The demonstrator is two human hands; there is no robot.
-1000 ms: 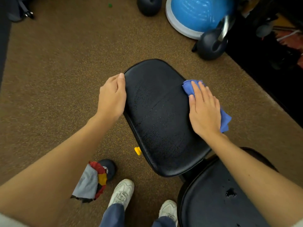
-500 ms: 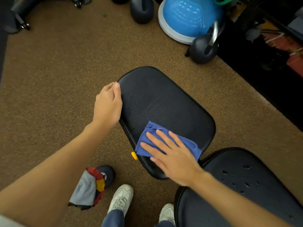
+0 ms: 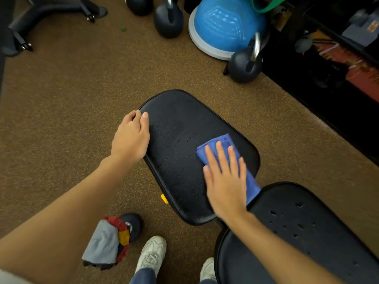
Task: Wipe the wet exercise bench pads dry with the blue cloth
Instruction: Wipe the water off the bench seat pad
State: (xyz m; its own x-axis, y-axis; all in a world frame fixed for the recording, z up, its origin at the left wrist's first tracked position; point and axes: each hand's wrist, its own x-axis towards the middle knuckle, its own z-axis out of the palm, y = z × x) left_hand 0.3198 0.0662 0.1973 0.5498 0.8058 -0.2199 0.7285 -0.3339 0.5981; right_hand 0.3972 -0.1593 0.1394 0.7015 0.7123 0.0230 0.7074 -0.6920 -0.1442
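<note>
Right hand [image 3: 225, 181], fingers straight and slightly spread, presses the folded cloth [image 3: 223, 148] flat on the seat pad [image 3: 184, 119], right of centre. Left hand [image 3: 131, 138] curls over the pad's left edge, steadying it. Droplets lie left of the cloth; the pad's long axis runs away from the person. The back pad [image 3: 307, 232], nearer, is beaded too.

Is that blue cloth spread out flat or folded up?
Folded. The blue cloth shows as a thick, narrow bundle with doubled edges under the flat right hand, on the front pad.
</note>
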